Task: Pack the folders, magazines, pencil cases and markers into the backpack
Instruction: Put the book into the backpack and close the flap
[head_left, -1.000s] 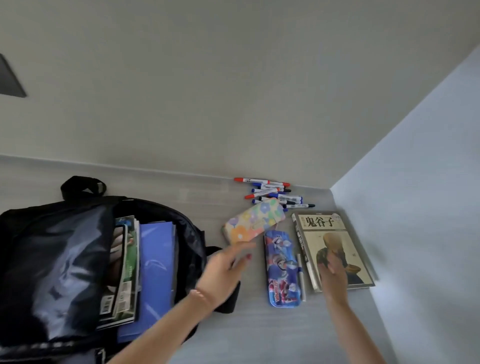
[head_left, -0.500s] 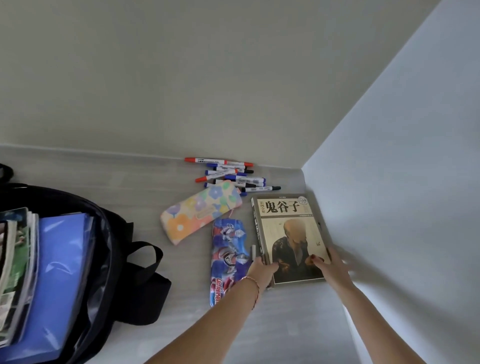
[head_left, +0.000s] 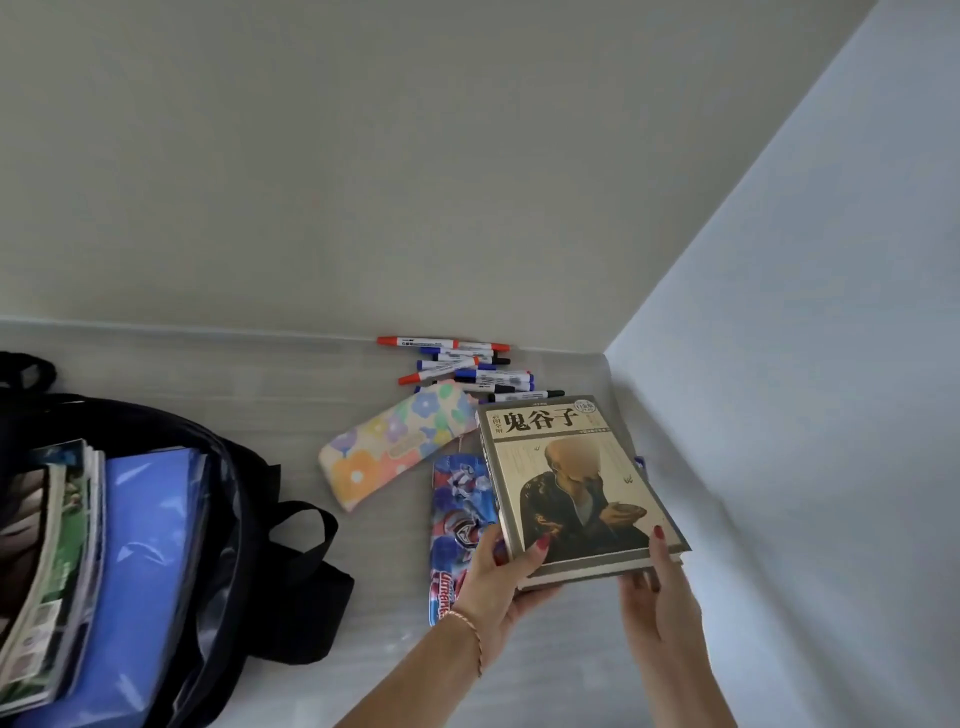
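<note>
A thick book (head_left: 571, 467) with a beige cover and a seated figure is lifted at its near end. My left hand (head_left: 498, 571) grips its near-left corner and my right hand (head_left: 657, 582) grips its near-right corner, thumbs on the cover. Beside it on the table lie a blue printed pencil case (head_left: 457, 525) and a floral pencil case (head_left: 395, 447). Several red, blue and black markers (head_left: 462, 369) lie near the wall. The open black backpack (head_left: 249, 519) at the left holds blue folders (head_left: 145, 561) and magazines (head_left: 52, 561).
The grey table (head_left: 260, 384) sits in a corner, with a wall behind and a white wall (head_left: 805, 415) close on the right. A backpack strap (head_left: 311, 551) loops out onto the table toward the pencil cases.
Both hands closed on the book's near corners and raised that end off the table. The view drifted slightly right.
</note>
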